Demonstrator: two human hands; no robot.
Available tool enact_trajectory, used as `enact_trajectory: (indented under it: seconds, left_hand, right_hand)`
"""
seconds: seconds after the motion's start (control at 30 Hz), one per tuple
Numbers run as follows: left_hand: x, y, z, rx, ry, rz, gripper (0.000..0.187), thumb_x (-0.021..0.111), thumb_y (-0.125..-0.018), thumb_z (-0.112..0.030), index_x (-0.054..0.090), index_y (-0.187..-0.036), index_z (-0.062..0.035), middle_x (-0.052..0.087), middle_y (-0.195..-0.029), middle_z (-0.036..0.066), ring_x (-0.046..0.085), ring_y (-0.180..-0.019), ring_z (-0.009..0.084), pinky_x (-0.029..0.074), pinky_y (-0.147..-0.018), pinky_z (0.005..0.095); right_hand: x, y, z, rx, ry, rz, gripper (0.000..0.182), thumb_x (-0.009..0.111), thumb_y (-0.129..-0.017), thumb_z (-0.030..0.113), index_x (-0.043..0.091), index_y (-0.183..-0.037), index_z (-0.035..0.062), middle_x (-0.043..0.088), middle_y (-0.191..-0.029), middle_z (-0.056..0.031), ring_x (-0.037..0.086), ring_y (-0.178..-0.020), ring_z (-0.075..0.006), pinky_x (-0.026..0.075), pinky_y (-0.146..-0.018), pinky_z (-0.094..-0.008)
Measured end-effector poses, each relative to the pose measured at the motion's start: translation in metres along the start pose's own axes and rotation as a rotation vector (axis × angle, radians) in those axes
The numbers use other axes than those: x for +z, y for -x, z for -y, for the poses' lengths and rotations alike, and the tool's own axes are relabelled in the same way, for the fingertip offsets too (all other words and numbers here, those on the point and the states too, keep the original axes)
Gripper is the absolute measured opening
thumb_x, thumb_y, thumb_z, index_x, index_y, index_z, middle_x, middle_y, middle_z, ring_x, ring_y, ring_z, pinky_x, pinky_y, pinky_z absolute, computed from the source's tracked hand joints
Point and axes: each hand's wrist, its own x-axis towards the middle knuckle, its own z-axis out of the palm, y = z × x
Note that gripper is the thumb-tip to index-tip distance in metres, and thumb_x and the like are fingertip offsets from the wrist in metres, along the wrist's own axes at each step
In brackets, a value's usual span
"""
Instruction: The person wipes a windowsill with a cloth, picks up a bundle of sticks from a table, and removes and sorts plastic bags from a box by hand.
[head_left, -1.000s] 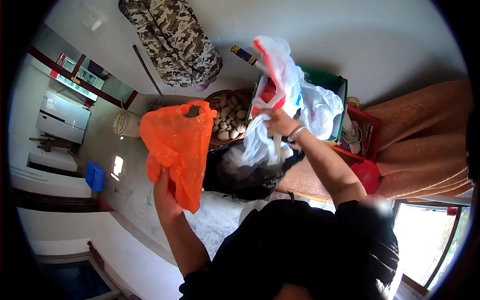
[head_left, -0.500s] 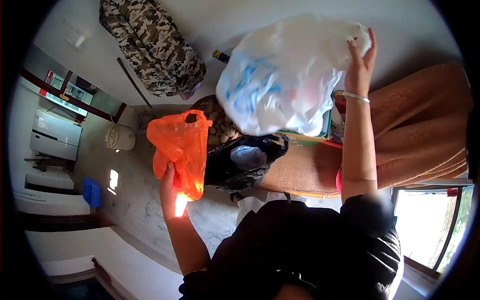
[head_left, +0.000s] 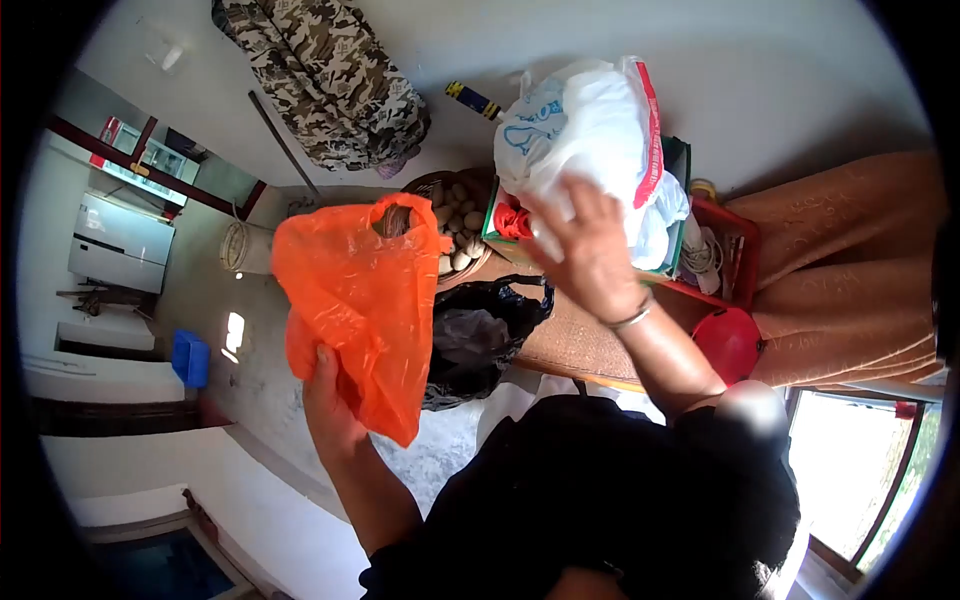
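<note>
My left hand point(head_left: 330, 402) grips the lower part of an orange plastic bag point(head_left: 360, 305), thumb pressed on its near side. The bag hangs crumpled with its handle loop at the top. My right hand point(head_left: 585, 245), slightly blurred, is open with fingers apart, in front of a bundle of white plastic bags point(head_left: 600, 130) with blue and red print. That bundle rests in a green-edged box point(head_left: 683, 160), and a bit of red material point(head_left: 511, 222) shows at the box's left side. Below, a black plastic bag point(head_left: 470, 350) stands with its mouth open between my arms.
A round basket of potatoes point(head_left: 460, 220) sits behind the orange bag. Right of the box are a red crate point(head_left: 745, 235) with coiled cord, a red round object point(head_left: 727, 345) and a brown cloth point(head_left: 850, 260). Camouflage fabric point(head_left: 320, 80) hangs on the wall; a blue bin point(head_left: 189, 358) stands left.
My right hand has let go of the white bags and come down and left. The white bundle has sunk into a smaller heap on the box. The orange bag looks wider.
</note>
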Motion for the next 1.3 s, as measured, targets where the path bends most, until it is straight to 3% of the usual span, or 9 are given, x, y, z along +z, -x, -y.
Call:
enact_trajectory:
  seconds: [0.2,0.33,0.53,0.7,0.73,1.0,1.13,1.2,1.3]
  left_hand:
    - [-0.001,0.027,-0.018,0.15,-0.001,-0.059,0.048,0.046,-0.087,-0.029,0.031,-0.125,-0.0022,0.045,-0.117,0.01,0.048,-0.103,0.0218,0.042,-0.084,0.035]
    - [-0.01,0.035,-0.021,0.213,0.013,0.035,0.046,0.041,-0.089,-0.029,0.033,-0.124,-0.0002,0.046,-0.117,0.011,0.047,-0.103,0.0216,0.04,-0.085,0.033]
    - [-0.046,0.043,-0.018,0.591,-0.216,0.244,0.047,0.036,-0.091,-0.028,0.03,-0.124,0.0035,0.043,-0.121,0.011,0.044,-0.108,0.0214,0.035,-0.091,0.033]
    - [-0.04,0.041,-0.027,0.303,-0.192,-0.153,0.05,0.045,-0.087,-0.027,0.029,-0.126,0.0014,0.042,-0.122,0.012,0.044,-0.109,0.0223,0.037,-0.091,0.0341]
    - [-0.038,0.034,-0.026,0.214,-0.07,-0.256,0.051,0.048,-0.086,-0.025,0.029,-0.126,0.0005,0.042,-0.122,0.012,0.045,-0.108,0.0227,0.037,-0.091,0.0348]
    - [-0.078,-0.005,0.026,0.173,-0.412,-0.314,0.046,0.052,-0.084,-0.021,0.037,-0.122,0.0012,0.046,-0.117,0.011,0.047,-0.105,0.0206,0.039,-0.088,0.0325]
    - [-0.066,-0.012,0.049,0.087,-0.304,-0.163,0.053,0.054,-0.083,-0.031,0.036,-0.122,-0.0002,0.046,-0.117,0.008,0.049,-0.099,0.0175,0.042,-0.083,0.0301]
    - [-0.068,-0.015,0.061,0.0,0.205,0.098,0.065,0.056,-0.08,-0.04,0.031,-0.125,-0.0016,0.044,-0.118,0.008,0.047,-0.103,0.0182,0.043,-0.082,0.0311]
    - [-0.088,-0.026,0.077,-0.103,0.057,0.07,0.061,0.059,-0.078,-0.035,0.034,-0.12,0.0012,0.05,-0.106,0.009,0.052,-0.092,0.0186,0.046,-0.075,0.0313]
  right_hand:
    - [0.028,0.001,0.031,-0.017,-0.148,0.59,0.033,0.057,-0.074,0.038,0.058,-0.1,0.0174,0.054,-0.052,-0.008,0.056,-0.051,-0.0245,0.042,-0.046,-0.034]
    - [0.085,0.021,0.07,-0.3,-0.94,0.875,0.02,0.053,-0.076,0.031,0.063,-0.084,0.0148,0.059,-0.07,-0.0153,0.058,-0.065,-0.0321,0.046,-0.059,-0.0412]
    - [0.21,0.129,0.095,-0.128,-0.785,0.868,0.027,0.055,-0.075,0.023,0.059,-0.092,0.0019,0.06,-0.081,-0.018,0.058,-0.076,-0.0321,0.044,-0.07,-0.0394]
    - [0.181,0.096,0.065,-0.129,-0.811,0.956,0.026,0.053,-0.072,0.018,0.059,-0.084,-0.0038,0.062,-0.079,-0.0156,0.059,-0.071,-0.0306,0.047,-0.066,-0.0377]
    - [0.152,0.058,0.067,-0.174,-0.617,1.307,0.026,0.054,-0.071,0.015,0.058,-0.091,-0.0024,0.063,-0.083,-0.0132,0.059,-0.073,-0.0299,0.047,-0.068,-0.0356]
    - [0.074,-0.019,0.037,0.327,-1.552,0.214,0.021,0.051,-0.079,0.003,0.057,-0.098,0.0021,0.058,-0.085,-0.0032,0.054,-0.079,-0.0105,0.043,-0.072,-0.023]
    - [0.061,-0.017,0.077,-0.127,-1.123,-0.016,0.032,0.054,-0.07,-0.002,0.057,-0.101,0.0039,0.052,-0.109,-0.0096,0.05,-0.098,-0.0254,0.04,-0.084,-0.0357]
    - [0.064,0.0,0.101,-0.353,-0.987,0.136,0.034,0.055,-0.067,-0.001,0.057,-0.101,0.0047,0.053,-0.108,-0.0089,0.05,-0.1,-0.0273,0.041,-0.083,-0.0374]
    - [0.073,0.017,0.117,-0.575,-0.837,0.24,0.031,0.054,-0.068,0.0,0.057,-0.098,0.0056,0.057,-0.103,-0.0079,0.053,-0.095,-0.0281,0.042,-0.081,-0.0375]
